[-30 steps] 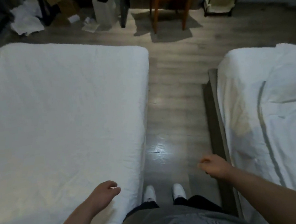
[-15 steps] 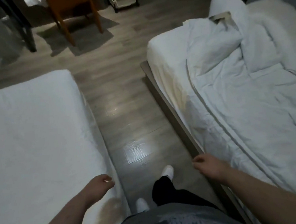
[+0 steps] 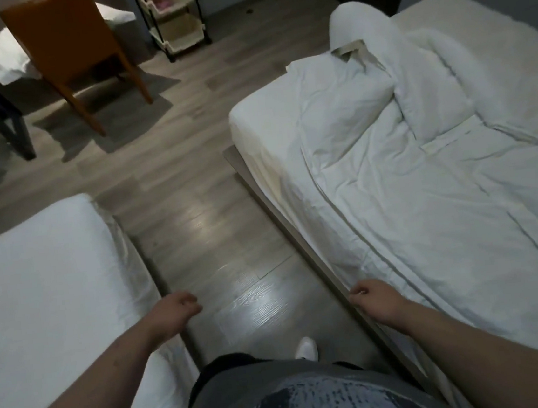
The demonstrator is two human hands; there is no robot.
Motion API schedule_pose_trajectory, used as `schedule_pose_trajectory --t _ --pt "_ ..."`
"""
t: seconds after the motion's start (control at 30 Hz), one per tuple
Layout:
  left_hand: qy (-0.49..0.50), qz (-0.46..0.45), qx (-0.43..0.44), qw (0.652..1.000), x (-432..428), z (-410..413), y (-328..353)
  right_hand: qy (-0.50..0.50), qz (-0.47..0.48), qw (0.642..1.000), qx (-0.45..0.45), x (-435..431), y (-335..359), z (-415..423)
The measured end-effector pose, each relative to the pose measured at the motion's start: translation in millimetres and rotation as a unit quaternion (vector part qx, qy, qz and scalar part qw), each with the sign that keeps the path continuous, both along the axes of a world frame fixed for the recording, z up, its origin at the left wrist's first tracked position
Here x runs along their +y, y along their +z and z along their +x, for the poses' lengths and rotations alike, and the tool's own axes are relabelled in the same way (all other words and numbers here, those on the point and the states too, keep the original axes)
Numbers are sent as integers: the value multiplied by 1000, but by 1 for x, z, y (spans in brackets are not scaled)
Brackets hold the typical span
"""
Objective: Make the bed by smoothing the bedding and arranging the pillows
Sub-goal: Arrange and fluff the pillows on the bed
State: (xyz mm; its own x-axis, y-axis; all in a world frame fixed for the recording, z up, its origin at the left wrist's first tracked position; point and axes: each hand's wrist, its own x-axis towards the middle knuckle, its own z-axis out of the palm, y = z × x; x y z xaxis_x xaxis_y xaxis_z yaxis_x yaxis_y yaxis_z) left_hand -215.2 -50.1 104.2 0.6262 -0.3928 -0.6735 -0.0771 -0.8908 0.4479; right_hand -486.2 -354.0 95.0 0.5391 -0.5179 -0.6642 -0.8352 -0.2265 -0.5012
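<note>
The duvet (image 3: 410,205) lies crumpled on the right bed (image 3: 252,122), bunched into folds toward the far end. Its near side edge is draped just beside the right hand (image 3: 376,302). That hand is extended forward over the wooden bed frame (image 3: 298,244), fingers loosely curled, nothing held; contact with the bedding cannot be determined. The left hand (image 3: 176,316) is extended at the side edge of the left bed (image 3: 36,278), fingers loosely curled and empty, well apart from the duvet. Wooden floor (image 3: 215,242) is seen between the beds, and an orange chair (image 3: 67,35) stands beyond.
</note>
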Motion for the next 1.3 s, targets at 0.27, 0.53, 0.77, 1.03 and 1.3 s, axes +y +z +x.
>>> schedule_pose_trajectory --t 0.27,0.53,0.77,1.03,1.3 --pt "-61 14 9 998 -72 37 -10 -41 -6 999 -8 -39 5 21" --pt "-119 20 28 992 -138 114 -22 -87 -9 996 18 -84 1 73" --pt "-175 5 20 984 -209 216 -19 -148 -7 988 43 -117 2 149" --pt "-207 -11 16 978 -281 309 -16 -191 6 981 22 -151 2 239" --pt "-247 -9 34 968 -355 336 -19 -213 9 975 68 -194 -2 262"
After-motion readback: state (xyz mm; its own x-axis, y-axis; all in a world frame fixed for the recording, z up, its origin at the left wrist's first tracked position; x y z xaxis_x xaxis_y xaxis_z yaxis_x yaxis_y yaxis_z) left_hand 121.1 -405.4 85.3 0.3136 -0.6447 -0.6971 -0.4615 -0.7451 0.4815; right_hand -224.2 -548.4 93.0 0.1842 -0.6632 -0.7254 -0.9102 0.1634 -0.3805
